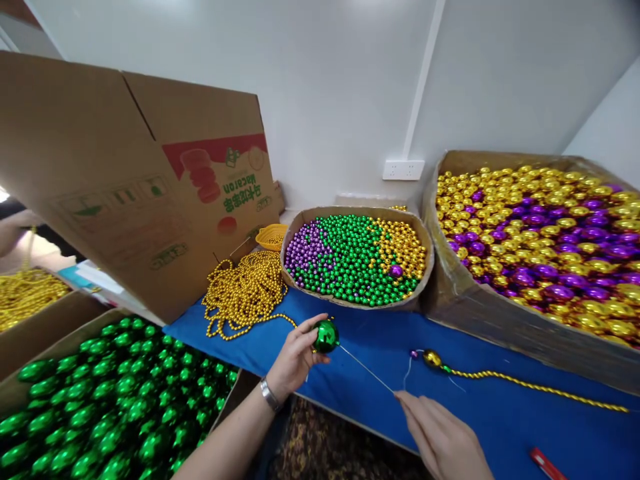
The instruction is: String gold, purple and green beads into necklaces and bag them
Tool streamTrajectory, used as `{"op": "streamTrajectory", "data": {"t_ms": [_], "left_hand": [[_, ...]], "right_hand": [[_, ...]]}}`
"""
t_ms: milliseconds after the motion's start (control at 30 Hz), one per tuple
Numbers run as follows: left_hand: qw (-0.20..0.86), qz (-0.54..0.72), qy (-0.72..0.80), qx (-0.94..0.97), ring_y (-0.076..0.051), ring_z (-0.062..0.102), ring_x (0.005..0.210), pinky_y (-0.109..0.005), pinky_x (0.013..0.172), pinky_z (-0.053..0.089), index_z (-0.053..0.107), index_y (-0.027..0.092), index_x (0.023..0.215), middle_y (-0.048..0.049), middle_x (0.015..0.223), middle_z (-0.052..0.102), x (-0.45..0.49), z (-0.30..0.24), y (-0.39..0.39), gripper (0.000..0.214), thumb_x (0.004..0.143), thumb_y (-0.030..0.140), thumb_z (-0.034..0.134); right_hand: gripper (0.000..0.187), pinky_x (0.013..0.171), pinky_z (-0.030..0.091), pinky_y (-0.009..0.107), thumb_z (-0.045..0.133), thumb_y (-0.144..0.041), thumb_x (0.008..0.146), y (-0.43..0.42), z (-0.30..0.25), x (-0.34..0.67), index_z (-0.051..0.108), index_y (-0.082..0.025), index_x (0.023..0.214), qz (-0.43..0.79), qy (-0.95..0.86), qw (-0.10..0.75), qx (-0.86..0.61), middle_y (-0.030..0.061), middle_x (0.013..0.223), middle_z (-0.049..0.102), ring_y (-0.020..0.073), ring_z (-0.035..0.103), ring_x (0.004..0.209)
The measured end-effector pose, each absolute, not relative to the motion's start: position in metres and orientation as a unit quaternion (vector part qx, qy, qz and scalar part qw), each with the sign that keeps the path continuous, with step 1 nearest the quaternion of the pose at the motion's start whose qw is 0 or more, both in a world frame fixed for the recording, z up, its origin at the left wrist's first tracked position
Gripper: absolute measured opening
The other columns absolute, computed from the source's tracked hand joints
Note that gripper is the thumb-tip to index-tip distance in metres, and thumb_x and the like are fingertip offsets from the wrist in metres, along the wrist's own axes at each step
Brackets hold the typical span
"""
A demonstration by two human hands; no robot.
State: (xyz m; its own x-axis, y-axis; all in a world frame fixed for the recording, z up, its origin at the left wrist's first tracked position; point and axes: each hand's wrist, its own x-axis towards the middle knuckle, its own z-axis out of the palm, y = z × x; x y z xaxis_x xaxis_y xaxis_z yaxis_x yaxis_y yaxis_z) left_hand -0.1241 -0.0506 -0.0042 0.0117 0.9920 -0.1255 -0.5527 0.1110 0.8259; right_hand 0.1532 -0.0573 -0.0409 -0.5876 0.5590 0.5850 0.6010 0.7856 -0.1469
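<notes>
My left hand (299, 351), with a metal band at its wrist, is closed round a large shiny green bead (327, 336). From that bead a thin pale string (367, 367) runs taut down to my right hand (440, 430), whose fingertips pinch it. Beyond my right hand, a large gold bead (433, 359) and a small purple bead (414, 354) lie on the blue cloth (365, 393), joined to a gold bead strand (535, 383). A chain from the gold bead pile (245, 291) reaches close to my left fingers.
A box of small purple, green and gold beads (350, 303) stands behind my hands. A larger carton (500, 313) of gold and purple beads is at right. Large green beads (115, 400) fill a box at lower left. A cardboard box (210, 220) and red object (546, 463) are nearby.
</notes>
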Motion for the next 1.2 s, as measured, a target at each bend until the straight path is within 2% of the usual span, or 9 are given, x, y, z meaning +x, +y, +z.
{"op": "streamTrajectory", "data": {"t_ms": [200, 367, 567, 733, 867, 933, 1033, 1133, 1200], "left_hand": [[0.623, 0.571, 0.408, 0.346, -0.018, 0.058, 0.082, -0.028, 0.062, 0.052, 0.055, 0.018, 0.122, -0.0104, 0.104, 0.059, -0.12, -0.006, -0.051, 0.046, 0.078, 0.029, 0.063], [0.579, 0.546, 0.415, 0.441, -0.021, 0.054, 0.1, -0.028, 0.082, 0.047, 0.055, 0.021, 0.119, -0.009, 0.114, 0.058, -0.1, -0.007, -0.058, 0.056, 0.067, 0.022, 0.075], [0.661, 0.565, 0.351, 0.346, -0.022, 0.057, 0.094, -0.034, 0.072, 0.052, 0.054, 0.021, 0.113, -0.0105, 0.12, 0.053, -0.076, -0.01, -0.059, 0.053, 0.065, 0.024, 0.077], [0.643, 0.541, 0.355, 0.41, -0.016, 0.058, 0.088, -0.027, 0.077, 0.048, 0.056, 0.019, 0.112, -0.0081, 0.111, 0.058, -0.065, -0.019, -0.062, 0.056, 0.061, 0.019, 0.08], [0.619, 0.516, 0.363, 0.467, -0.022, 0.055, 0.104, -0.031, 0.083, 0.047, 0.054, 0.021, 0.118, -0.0106, 0.122, 0.055, -0.071, -0.011, -0.054, 0.055, 0.068, 0.029, 0.074], [0.563, 0.513, 0.399, 0.51, -0.024, 0.054, 0.108, -0.033, 0.084, 0.047, 0.054, 0.02, 0.118, -0.0115, 0.122, 0.055, -0.079, -0.001, -0.04, 0.047, 0.075, 0.034, 0.068], [0.395, 0.513, 0.492, 0.582, -0.021, 0.059, 0.096, -0.031, 0.079, 0.048, 0.059, 0.017, 0.109, -0.01, 0.106, 0.064, -0.092, 0.013, -0.003, 0.032, 0.083, 0.035, 0.057], [0.193, 0.388, 0.585, 0.685, -0.017, 0.061, 0.087, -0.027, 0.076, 0.048, 0.061, 0.017, 0.103, -0.0066, 0.096, 0.066, -0.102, 0.021, 0.045, 0.024, 0.086, 0.029, 0.049], [0.116, 0.287, 0.616, 0.725, -0.017, 0.061, 0.087, -0.027, 0.079, 0.047, 0.061, 0.019, 0.1, -0.0051, 0.094, 0.066, -0.104, 0.021, 0.075, 0.02, 0.085, 0.024, 0.048]], "right_hand": [[0.03, 0.059, 0.052, 0.025, 0.036, -0.021, 0.092, -0.057, -0.043, 0.151, 0.065, -0.019, 0.102, -0.024, -0.888, 0.314, -0.336, 0.0045, 0.081, 0.07, 0.0158, 0.066, 0.066], [0.033, 0.063, 0.054, 0.029, 0.034, -0.022, 0.093, -0.056, -0.047, 0.14, 0.066, -0.019, 0.101, -0.012, -0.882, 0.317, -0.349, 0.0054, 0.08, 0.071, 0.0186, 0.068, 0.068], [0.031, 0.069, 0.054, 0.019, 0.035, -0.028, 0.095, -0.056, -0.047, 0.137, 0.063, -0.022, 0.107, 0.208, -0.852, 0.306, -0.369, 0.0061, 0.096, 0.071, 0.0149, 0.068, 0.083], [0.031, 0.067, 0.056, 0.022, 0.037, -0.03, 0.094, -0.054, -0.052, 0.138, 0.065, -0.022, 0.102, 0.174, -0.844, 0.351, -0.366, 0.0067, 0.09, 0.072, 0.0165, 0.069, 0.077], [0.031, 0.068, 0.055, 0.02, 0.036, -0.028, 0.094, -0.052, -0.051, 0.141, 0.063, -0.019, 0.105, 0.169, -0.838, 0.365, -0.369, 0.0083, 0.092, 0.071, 0.0157, 0.069, 0.079], [0.031, 0.067, 0.055, 0.02, 0.037, -0.029, 0.094, -0.05, -0.052, 0.144, 0.064, -0.018, 0.104, 0.149, -0.833, 0.378, -0.376, 0.009, 0.091, 0.071, 0.0164, 0.069, 0.078], [0.03, 0.069, 0.056, 0.022, 0.039, -0.03, 0.094, -0.047, -0.053, 0.15, 0.065, -0.018, 0.101, 0.113, -0.829, 0.39, -0.384, 0.0093, 0.091, 0.071, 0.0179, 0.069, 0.08], [0.029, 0.068, 0.056, 0.022, 0.039, -0.029, 0.094, -0.047, -0.054, 0.154, 0.064, -0.018, 0.103, 0.105, -0.828, 0.39, -0.389, 0.0094, 0.092, 0.071, 0.018, 0.07, 0.08], [0.03, 0.065, 0.056, 0.021, 0.037, -0.028, 0.094, -0.046, -0.055, 0.156, 0.063, -0.019, 0.104, 0.105, -0.828, 0.389, -0.39, 0.0092, 0.091, 0.071, 0.0179, 0.07, 0.079]]}}
